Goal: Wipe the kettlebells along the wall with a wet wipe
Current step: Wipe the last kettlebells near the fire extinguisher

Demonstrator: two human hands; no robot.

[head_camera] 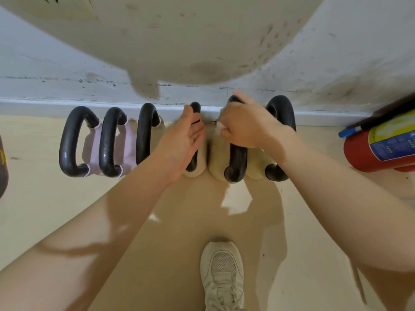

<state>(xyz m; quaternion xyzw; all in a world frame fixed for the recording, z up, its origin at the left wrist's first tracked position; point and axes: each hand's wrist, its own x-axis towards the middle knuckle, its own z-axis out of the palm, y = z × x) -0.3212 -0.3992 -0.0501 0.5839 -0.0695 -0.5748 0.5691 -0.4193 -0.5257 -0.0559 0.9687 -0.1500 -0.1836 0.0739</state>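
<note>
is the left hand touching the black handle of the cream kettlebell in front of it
Touching. In the head view the left hand lies open against the black handle of the cream kettlebell, its straight fingers crossing the bar with no gap visible.

Left hand (184, 140) flat (fingers straight); right hand (244, 124) curled, gripping.

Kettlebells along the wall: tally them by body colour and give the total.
Pink-bodied kettlebells: 2
Cream-bodied kettlebells: 3
Body colour cannot be told, hidden behind the left forearm: 1
Total: 6 black handles in the row
</note>
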